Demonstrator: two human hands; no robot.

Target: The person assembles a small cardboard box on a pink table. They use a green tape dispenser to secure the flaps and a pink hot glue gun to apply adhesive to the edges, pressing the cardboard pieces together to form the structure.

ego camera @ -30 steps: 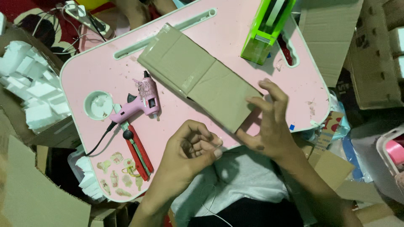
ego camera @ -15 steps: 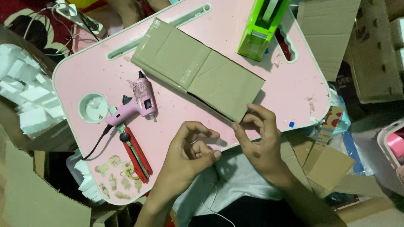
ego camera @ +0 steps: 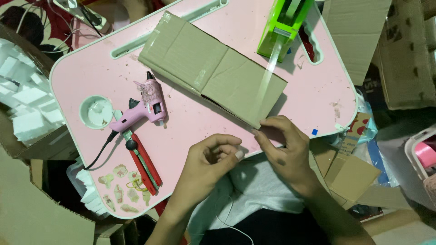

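Observation:
A flat folded brown cardboard piece [ego camera: 209, 68] lies across a pink lap table [ego camera: 95, 72]. A strip of clear tape [ego camera: 268, 77] runs from a green tape dispenser [ego camera: 284, 25] over the cardboard down to its near corner. My right hand [ego camera: 284, 147] pinches the tape end and presses it at that corner. My left hand [ego camera: 211, 161] hovers just left of it over the table's front edge, fingers curled, holding nothing that I can see.
A pink glue gun [ego camera: 145, 104] with a black cord lies left of the cardboard, beside a round cup recess [ego camera: 96, 112] and red-handled scissors [ego camera: 143, 165]. White foam pieces [ego camera: 27, 100] sit at the left. Cardboard boxes [ego camera: 399, 50] stand at the right.
The tape strip is now drawn out from the dispenser across the cardboard. My right hand has come down to the cardboard's near corner. My left hand stays curled near the table's front edge.

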